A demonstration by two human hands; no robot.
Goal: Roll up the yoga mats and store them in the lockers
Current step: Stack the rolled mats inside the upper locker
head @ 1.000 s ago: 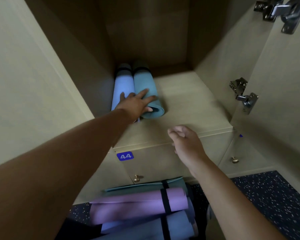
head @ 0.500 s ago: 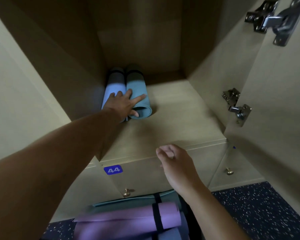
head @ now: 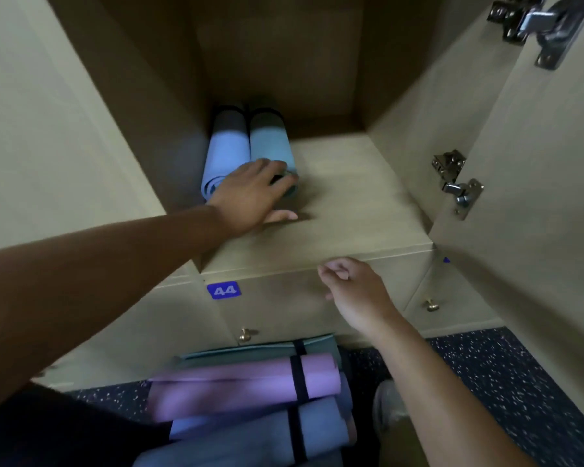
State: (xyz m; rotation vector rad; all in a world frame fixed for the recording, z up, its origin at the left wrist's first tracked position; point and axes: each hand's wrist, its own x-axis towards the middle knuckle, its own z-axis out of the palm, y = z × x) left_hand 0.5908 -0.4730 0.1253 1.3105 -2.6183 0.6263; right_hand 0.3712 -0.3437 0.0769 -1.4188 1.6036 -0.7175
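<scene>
Two rolled yoga mats lie side by side at the left of the open locker (head: 351, 203): a light blue mat (head: 228, 153) against the left wall and a teal mat (head: 268, 143) beside it. My left hand (head: 250, 193) covers the near end of the teal mat, fingers against the roll, thumb spread out on the locker floor. Over the locker's front edge hovers my right hand (head: 354, 291), loosely curled and holding nothing. On the floor below lie several more strapped rolls, among them a purple mat (head: 243, 385) and a grey-blue mat (head: 250, 433).
The locker door (head: 536, 197) stands open on the right, with metal hinges (head: 459, 183) sticking out. Below is a closed locker labelled 44 (head: 226, 290) with a small brass knob (head: 245, 335). The locker floor to the right of the mats is bare wood. The room floor is dark and speckled.
My left hand has slid back from the top of the two mats to the near end of the teal one. My right hand stays near the locker's front edge.
</scene>
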